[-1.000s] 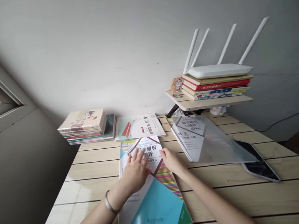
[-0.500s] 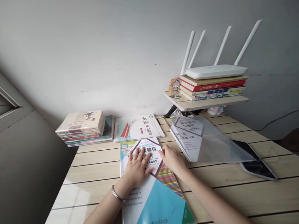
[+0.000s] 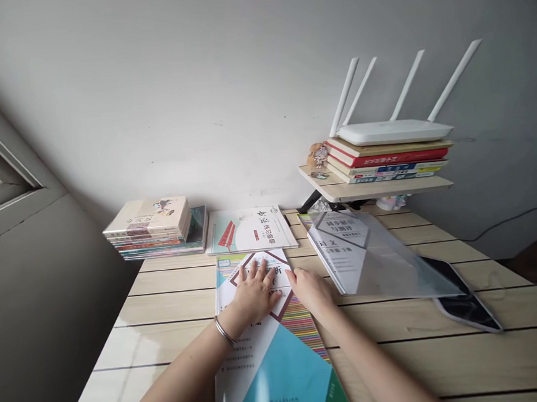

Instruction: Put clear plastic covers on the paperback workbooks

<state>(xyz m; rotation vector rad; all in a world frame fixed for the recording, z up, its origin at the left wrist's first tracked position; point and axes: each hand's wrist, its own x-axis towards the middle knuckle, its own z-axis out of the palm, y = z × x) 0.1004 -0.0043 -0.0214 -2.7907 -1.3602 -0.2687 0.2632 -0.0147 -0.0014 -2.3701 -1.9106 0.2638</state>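
Observation:
My left hand [image 3: 255, 294] lies flat on the upper cover of a large white, blue and striped workbook [image 3: 282, 373], fingers spread over its printed title. My right hand [image 3: 310, 290] rests at the workbook's right edge, fingertips on the cover. A metal bangle [image 3: 223, 331] circles my left wrist. To the right, a transparent plastic sheet [image 3: 385, 260] lies tilted over a pale printed workbook [image 3: 332, 251], close to my right hand but not touched by it.
A stack of books [image 3: 147, 232] and a pale teal copybook [image 3: 250, 230] lie at the back. A white router [image 3: 393, 132] sits on books on a small raised shelf [image 3: 374, 188]. A black tablet [image 3: 467, 308] lies on the slatted wooden table [image 3: 449, 366], right of the plastic.
My left hand has slid up and to the right across the workbook cover. My right hand has barely moved, and the view has shifted only slightly.

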